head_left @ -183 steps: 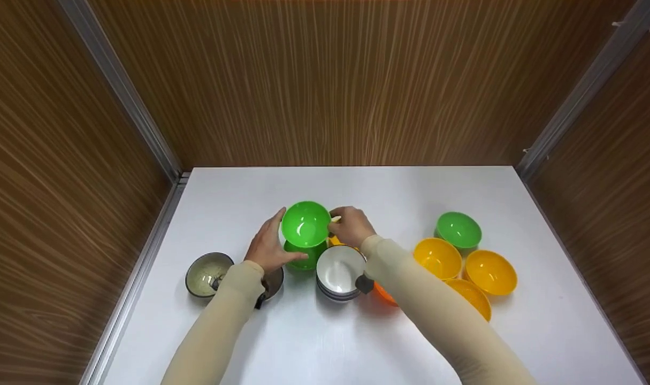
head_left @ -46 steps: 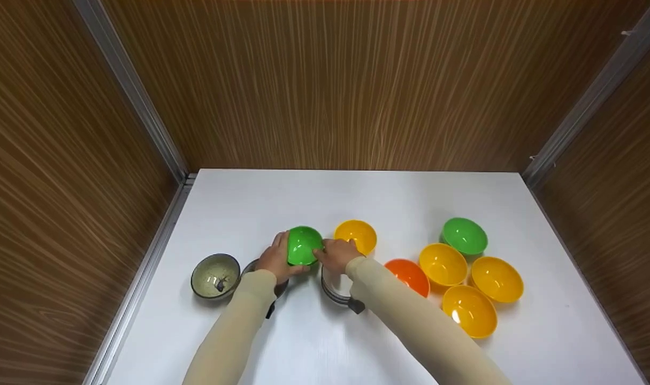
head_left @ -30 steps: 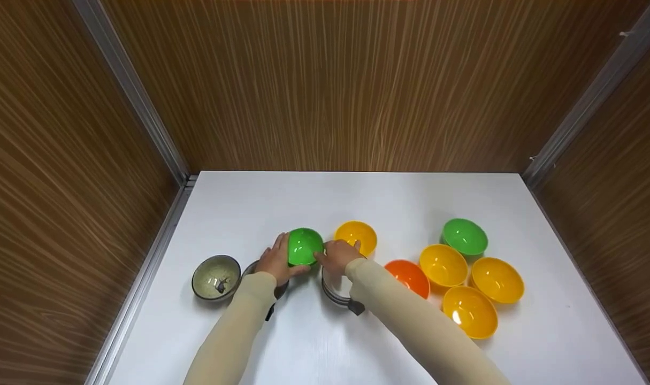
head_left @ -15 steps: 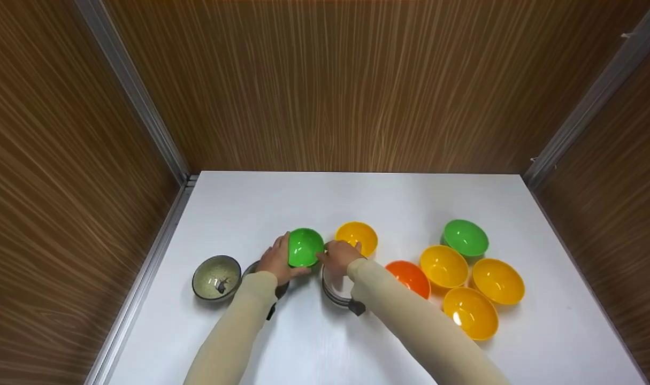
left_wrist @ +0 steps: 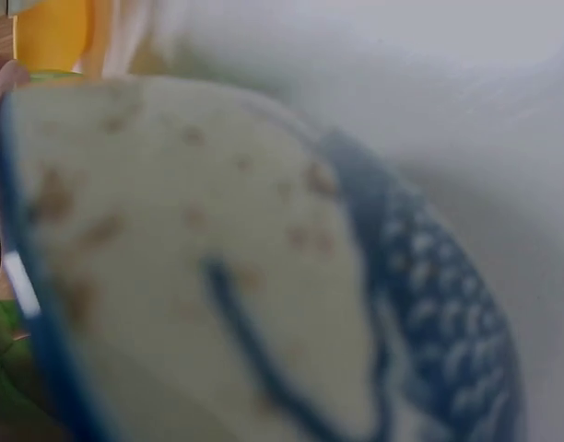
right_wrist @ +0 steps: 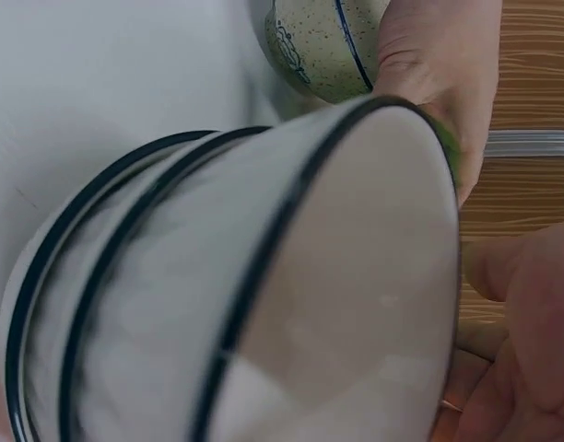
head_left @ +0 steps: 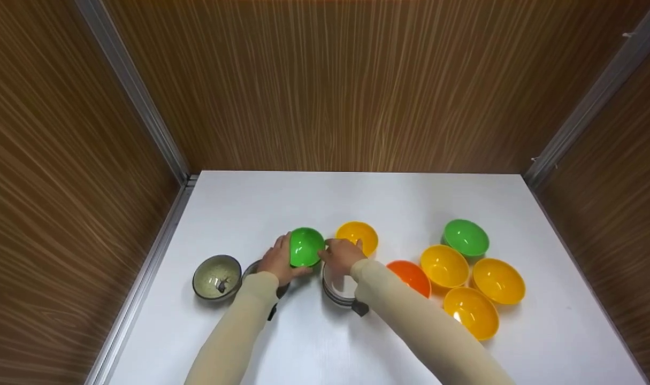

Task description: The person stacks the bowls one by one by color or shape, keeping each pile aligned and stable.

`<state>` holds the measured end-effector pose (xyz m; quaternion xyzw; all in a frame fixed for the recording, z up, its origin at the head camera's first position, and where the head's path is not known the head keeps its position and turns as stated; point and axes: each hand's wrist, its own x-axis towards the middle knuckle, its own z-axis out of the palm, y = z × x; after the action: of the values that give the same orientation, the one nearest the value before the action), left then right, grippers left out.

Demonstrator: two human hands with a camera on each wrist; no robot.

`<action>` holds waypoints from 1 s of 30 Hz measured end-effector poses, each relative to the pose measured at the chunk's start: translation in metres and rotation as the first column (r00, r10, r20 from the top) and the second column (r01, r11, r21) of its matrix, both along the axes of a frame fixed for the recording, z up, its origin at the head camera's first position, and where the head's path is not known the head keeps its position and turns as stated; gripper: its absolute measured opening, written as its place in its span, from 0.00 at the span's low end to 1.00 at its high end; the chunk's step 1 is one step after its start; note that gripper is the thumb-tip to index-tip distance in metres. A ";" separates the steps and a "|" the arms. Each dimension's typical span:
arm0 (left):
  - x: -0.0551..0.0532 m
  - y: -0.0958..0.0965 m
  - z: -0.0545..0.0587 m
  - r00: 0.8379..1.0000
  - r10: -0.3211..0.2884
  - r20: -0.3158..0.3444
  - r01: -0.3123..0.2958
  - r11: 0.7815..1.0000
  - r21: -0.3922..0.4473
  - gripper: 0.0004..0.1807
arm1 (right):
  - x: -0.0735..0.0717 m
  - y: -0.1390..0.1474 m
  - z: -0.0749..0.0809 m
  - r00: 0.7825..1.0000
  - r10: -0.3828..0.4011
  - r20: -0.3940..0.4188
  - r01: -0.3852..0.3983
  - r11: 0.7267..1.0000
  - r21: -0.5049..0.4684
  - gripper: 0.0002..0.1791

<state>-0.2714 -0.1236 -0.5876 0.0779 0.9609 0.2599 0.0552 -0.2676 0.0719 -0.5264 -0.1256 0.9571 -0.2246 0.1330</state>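
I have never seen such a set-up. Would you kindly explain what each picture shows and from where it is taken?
There is no robot, only a person's bare left hand and right hand. The wide pictures come from a camera on the head, looking down. Each wrist also wears one: the left shows a speckled bowl, close and blurred; the right shows mainly a stack of white bowls. On the table stand two speckled bowls, one partly hidden, the white stack, four yellow bowls, an orange bowl and a green bowl. Both hands hold another green bowl between them.

Bright overall; left wrist view blurred
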 end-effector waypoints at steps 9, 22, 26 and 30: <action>0.000 0.002 0.002 1.000 -0.003 -0.021 0.003 1.000 -0.011 0.64 | -0.008 0.050 0.025 0.995 0.019 -0.093 -0.032 0.990 -0.138 0.26; 0.000 0.004 0.005 1.000 0.017 0.001 -0.017 1.000 0.018 0.63 | -0.015 0.203 0.040 0.970 -0.227 0.086 0.242 0.936 -0.254 0.36; 0.000 0.003 0.006 1.000 0.017 0.000 -0.017 0.999 0.030 0.63 | -0.016 0.248 0.040 0.940 -0.321 0.118 0.340 0.914 -0.223 0.41; 0.000 0.003 0.007 1.000 0.012 0.005 -0.012 0.999 0.036 0.64 | -0.013 0.286 0.033 0.908 -0.418 0.045 0.417 0.881 -0.224 0.37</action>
<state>-0.2712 -0.1211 -0.5806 0.0724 0.9564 0.2777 0.0548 -0.2807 0.3576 -0.4931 0.0681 0.9297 -0.3564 0.0639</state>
